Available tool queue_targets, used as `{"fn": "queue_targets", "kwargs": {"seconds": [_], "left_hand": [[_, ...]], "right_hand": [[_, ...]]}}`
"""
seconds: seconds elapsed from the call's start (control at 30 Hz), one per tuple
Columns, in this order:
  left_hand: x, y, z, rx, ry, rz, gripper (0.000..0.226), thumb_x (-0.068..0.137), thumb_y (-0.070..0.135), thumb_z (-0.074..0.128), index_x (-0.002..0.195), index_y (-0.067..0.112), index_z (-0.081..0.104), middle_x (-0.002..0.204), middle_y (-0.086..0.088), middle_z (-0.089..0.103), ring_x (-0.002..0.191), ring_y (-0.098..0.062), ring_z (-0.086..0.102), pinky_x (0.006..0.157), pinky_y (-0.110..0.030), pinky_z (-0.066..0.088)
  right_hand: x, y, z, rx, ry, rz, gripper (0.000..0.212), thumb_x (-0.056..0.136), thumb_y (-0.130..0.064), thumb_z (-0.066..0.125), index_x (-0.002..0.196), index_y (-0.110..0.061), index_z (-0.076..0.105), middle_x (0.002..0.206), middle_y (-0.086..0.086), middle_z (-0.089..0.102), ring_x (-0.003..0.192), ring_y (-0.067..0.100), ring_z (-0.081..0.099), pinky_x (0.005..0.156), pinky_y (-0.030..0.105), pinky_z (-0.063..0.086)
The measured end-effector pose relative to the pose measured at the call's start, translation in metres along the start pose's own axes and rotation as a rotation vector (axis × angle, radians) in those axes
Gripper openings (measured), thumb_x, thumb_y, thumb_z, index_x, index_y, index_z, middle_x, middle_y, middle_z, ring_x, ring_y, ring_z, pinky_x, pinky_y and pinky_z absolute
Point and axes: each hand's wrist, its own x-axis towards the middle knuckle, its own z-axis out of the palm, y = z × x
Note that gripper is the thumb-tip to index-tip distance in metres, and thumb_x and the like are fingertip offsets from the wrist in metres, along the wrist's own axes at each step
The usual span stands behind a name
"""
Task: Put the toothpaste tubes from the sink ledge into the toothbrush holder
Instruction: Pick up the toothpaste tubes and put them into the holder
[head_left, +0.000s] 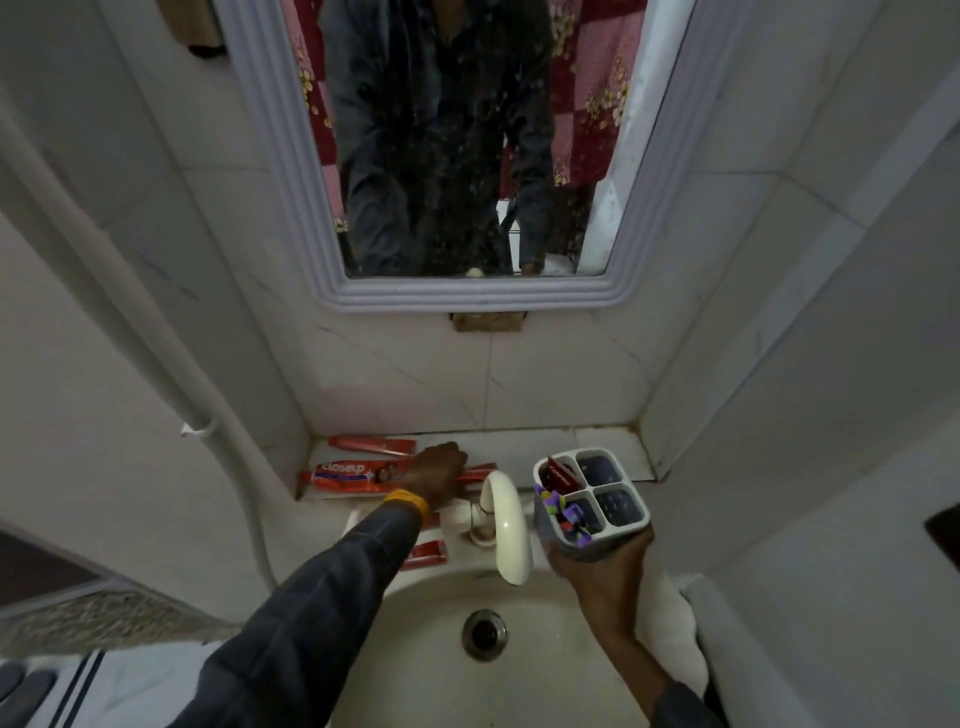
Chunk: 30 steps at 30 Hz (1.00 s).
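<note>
Toothpaste tubes (358, 475) on tiled sink ledge (613, 441); left hand (439, 475) grip clamped on one; right hand (602, 566) grip around toothbrush holder (592, 493).

"closeup" in white lettering readable on the long red cardboard toothpaste box (358, 475), lying flat just beyond and left of the left hand's grip (439, 475). Faint white lettering on the small red toothpaste tube (560, 475) in the white four-compartment plastic holder (623, 525), above the right hand's grip (602, 564); too blurred to read.
</note>
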Motion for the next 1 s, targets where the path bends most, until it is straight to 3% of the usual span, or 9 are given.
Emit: {"fn": "queue_targets", "kwargs": {"seconds": [0.1, 0.2, 0.27, 0.37, 0.47, 0.57, 0.7, 0.87, 1.0], "left_hand": [[0.008, 0.006, -0.006, -0.004, -0.002, -0.004, 0.038, 0.085, 0.033, 0.071, 0.112, 0.009, 0.061, 0.119, -0.013, 0.061, 0.107, -0.029, 0.059, 0.091, -0.035, 0.046], [0.001, 0.005, -0.03, -0.211, 0.164, -0.037, 0.026, 0.079, 0.028, 0.078, 0.098, 0.016, 0.064, 0.101, -0.002, 0.066, 0.09, -0.019, 0.062, 0.084, -0.031, 0.05], [-0.008, 0.011, -0.055, -0.504, 0.303, -0.036, 0.026, 0.071, 0.022, 0.084, 0.08, 0.021, 0.06, 0.081, 0.004, 0.068, 0.07, -0.013, 0.064, 0.067, -0.029, 0.057], [-0.022, 0.036, -0.092, -0.712, 0.28, 0.154, 0.022, 0.066, 0.012, 0.085, 0.078, 0.011, 0.066, 0.071, -0.003, 0.073, 0.058, -0.014, 0.071, 0.056, -0.028, 0.06], [-0.024, 0.064, -0.106, -0.644, 0.173, 0.296, 0.019, 0.071, 0.009, 0.082, 0.084, 0.007, 0.069, 0.076, -0.006, 0.074, 0.06, -0.009, 0.07, 0.06, -0.023, 0.06], [-0.014, 0.085, -0.092, -0.487, 0.084, 0.344, 0.02, 0.071, 0.013, 0.083, 0.085, 0.009, 0.07, 0.082, -0.004, 0.074, 0.066, -0.01, 0.066, 0.065, -0.024, 0.057], [0.0, 0.101, -0.075, -0.244, 0.072, 0.389, 0.026, 0.068, 0.02, 0.084, 0.087, 0.012, 0.067, 0.088, -0.005, 0.074, 0.08, -0.021, 0.065, 0.075, -0.032, 0.053], [-0.002, 0.086, -0.082, -0.291, -0.011, 0.383, 0.024, 0.075, 0.023, 0.082, 0.094, 0.016, 0.069, 0.096, -0.003, 0.074, 0.085, -0.018, 0.067, 0.078, -0.032, 0.054], [-0.019, 0.029, -0.076, -0.351, 0.159, 0.221, 0.017, 0.082, 0.02, 0.076, 0.097, 0.012, 0.072, 0.097, -0.006, 0.074, 0.087, -0.021, 0.07, 0.082, -0.034, 0.057]], "right_hand": [[0.001, -0.004, -0.001, 0.027, 0.009, 0.001, 0.124, 0.046, 0.002, 0.107, 0.148, -0.016, 0.04, 0.143, 0.006, 0.064, 0.127, 0.013, 0.069, 0.098, 0.023, 0.059], [-0.002, -0.007, -0.002, 0.058, 0.014, 0.002, 0.122, 0.046, 0.004, 0.106, 0.146, -0.011, 0.039, 0.14, 0.01, 0.065, 0.122, 0.002, 0.069, 0.092, 0.014, 0.057], [-0.004, -0.01, -0.002, 0.057, 0.014, 0.002, 0.122, 0.047, 0.004, 0.106, 0.147, -0.009, 0.039, 0.14, 0.01, 0.064, 0.12, -0.003, 0.068, 0.096, 0.018, 0.057], [-0.007, -0.01, -0.001, 0.033, 0.029, -0.022, 0.121, 0.048, 0.003, 0.105, 0.148, -0.007, 0.038, 0.142, 0.014, 0.062, 0.125, 0.02, 0.069, 0.103, 0.031, 0.058], [-0.006, -0.012, -0.001, 0.01, 0.033, -0.036, 0.121, 0.048, 0.003, 0.106, 0.148, -0.007, 0.039, 0.142, 0.013, 0.063, 0.126, 0.028, 0.067, 0.1, 0.021, 0.057], [-0.006, -0.015, -0.001, 0.029, 0.029, -0.01, 0.123, 0.047, 0.001, 0.107, 0.148, -0.013, 0.039, 0.143, 0.009, 0.064, 0.127, 0.023, 0.069, 0.099, 0.033, 0.061], [-0.008, -0.02, 0.0, 0.053, 0.026, 0.001, 0.122, 0.049, -0.001, 0.107, 0.15, -0.011, 0.038, 0.143, 0.01, 0.063, 0.126, 0.022, 0.068, 0.096, 0.015, 0.057], [-0.007, -0.02, 0.002, 0.054, 0.037, -0.001, 0.12, 0.048, 0.002, 0.106, 0.147, -0.008, 0.038, 0.141, 0.014, 0.063, 0.123, 0.025, 0.067, 0.094, 0.01, 0.055], [-0.008, -0.017, 0.002, 0.026, 0.056, -0.009, 0.119, 0.047, 0.007, 0.105, 0.145, -0.002, 0.038, 0.143, 0.017, 0.061, 0.125, 0.028, 0.066, 0.099, 0.018, 0.056]]}}
